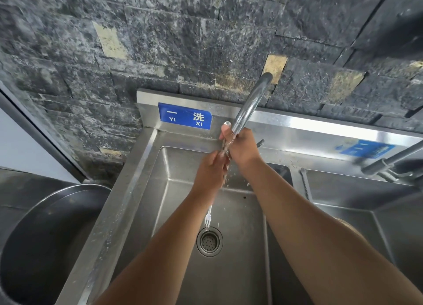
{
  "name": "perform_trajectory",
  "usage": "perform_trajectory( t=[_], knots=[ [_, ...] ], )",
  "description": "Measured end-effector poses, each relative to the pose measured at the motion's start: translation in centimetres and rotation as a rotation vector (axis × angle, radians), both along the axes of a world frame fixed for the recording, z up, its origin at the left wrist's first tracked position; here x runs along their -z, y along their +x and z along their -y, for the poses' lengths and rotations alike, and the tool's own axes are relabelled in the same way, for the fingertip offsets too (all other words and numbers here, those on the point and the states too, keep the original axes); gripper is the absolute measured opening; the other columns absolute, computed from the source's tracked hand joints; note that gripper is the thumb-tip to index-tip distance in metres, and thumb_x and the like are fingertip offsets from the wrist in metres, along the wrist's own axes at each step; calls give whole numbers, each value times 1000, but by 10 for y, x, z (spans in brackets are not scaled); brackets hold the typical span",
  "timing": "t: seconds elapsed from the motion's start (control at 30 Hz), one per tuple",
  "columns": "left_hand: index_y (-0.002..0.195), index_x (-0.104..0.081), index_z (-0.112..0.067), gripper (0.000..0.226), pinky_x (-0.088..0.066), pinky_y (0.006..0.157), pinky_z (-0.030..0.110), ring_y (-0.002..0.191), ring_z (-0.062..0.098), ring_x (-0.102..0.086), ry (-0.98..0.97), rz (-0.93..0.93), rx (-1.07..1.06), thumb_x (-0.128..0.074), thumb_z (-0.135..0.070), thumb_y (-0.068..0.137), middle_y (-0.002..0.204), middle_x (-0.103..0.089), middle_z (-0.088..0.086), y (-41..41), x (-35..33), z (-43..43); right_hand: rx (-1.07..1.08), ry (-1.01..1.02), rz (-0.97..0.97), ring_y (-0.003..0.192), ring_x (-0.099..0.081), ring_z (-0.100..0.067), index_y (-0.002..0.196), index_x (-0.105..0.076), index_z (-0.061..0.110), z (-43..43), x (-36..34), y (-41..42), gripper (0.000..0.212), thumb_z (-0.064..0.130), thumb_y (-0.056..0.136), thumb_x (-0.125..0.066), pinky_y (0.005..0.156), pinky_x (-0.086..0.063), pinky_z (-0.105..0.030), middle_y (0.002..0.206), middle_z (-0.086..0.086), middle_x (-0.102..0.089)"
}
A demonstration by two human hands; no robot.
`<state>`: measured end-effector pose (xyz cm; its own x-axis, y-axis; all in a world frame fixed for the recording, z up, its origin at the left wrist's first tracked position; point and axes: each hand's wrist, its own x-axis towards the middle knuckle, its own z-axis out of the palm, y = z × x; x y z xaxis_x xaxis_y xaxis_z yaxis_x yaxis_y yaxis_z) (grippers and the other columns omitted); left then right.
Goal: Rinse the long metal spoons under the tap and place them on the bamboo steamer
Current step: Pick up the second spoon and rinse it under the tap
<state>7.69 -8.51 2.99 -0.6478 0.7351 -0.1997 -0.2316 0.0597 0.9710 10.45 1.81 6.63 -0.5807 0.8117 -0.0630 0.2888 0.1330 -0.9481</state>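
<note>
The spoon (pixel 225 136) is held in your two hands under the tap (pixel 249 103), over the left sink (pixel 160 167). Its round end shows just above your right thumb, near the steel back rim, and the shaft runs down between the hands; the middle part is hidden by fingers and water. Your right hand (pixel 242 149) is closed around the upper part of the spoon, just under the tap mouth. Your left hand (pixel 211 169) is lower and touches the lower part with the fingers curled on it; I cannot tell how firm this grip is. Water runs from the tap over both hands and drops fall into the sink. Below the left hand a small fork (pixel 207 217) lies on the sink bottom, its prongs pointing to the drain (pixel 209 241). A blue sign (pixel 185 116) is fixed on the back rim, left of the tap. A second sink (pixel 343 213) is at the right, with another tap (pixel 393 161) over it. At the far left stands a big dark metal pot (pixel 45 236), beside the sink.
</note>
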Motion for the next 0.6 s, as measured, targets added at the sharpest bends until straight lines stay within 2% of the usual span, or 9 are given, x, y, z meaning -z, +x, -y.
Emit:
perform_trajectory(
  t=[0.07, 0.2, 0.3, 0.5, 0.6],
  knots=[
    [64, -46, -20, 37, -20, 33, 14, 35, 3, -25, -32, 30, 14, -39, -19, 101, 43, -34, -13, 7, 7, 8, 13, 67, 14, 46, -51, 6, 61, -59, 22, -2, 1, -1, 37, 30, 97, -57, 48, -39, -7, 55, 12, -57],
    [71, -43, -15, 34, -19, 35, 13, 38, 4, -21, -35, 19, 30, -36, -17, 104, 47, -29, -11, 23, 24, 32, 10, 122, 49, 59, -53, -7, 63, -58, 24, -9, -1, -2, 34, 24, 97, -56, 57, -42, -24, 60, 8, -57],
    [77, -44, -9, 32, -19, 36, 13, 39, 4, -22, -17, 31, 15, -37, -20, 106, 52, -29, -6, 31, 35, 48, 1, 120, 64, 61, -54, -9, 64, -59, 25, -10, 1, -4, 33, 24, 97, -56, 60, -41, -26, 63, 8, -58],
    [80, -51, -5, 31, -22, 39, 22, 44, 14, -28, -55, 12, 16, -39, -18, 105, 55, -38, 2, 30, 52, 69, 58, 45, 66, 57, -52, -7, 62, -61, 23, -10, 3, -11, 32, 22, 94, -58, 54, -40, -23, 59, 9, -57],
    [81, -56, -4, 30, -32, 40, 25, 44, 18, -40, -52, -45, 9, -41, -14, 105, 55, -48, 2, 25, 60, 77, 55, 3, 33, 57, -51, -8, 59, -61, 22, -10, -2, -13, 36, 16, 93, -55, 59, -42, -24, 56, 12, -56]
  ],
)
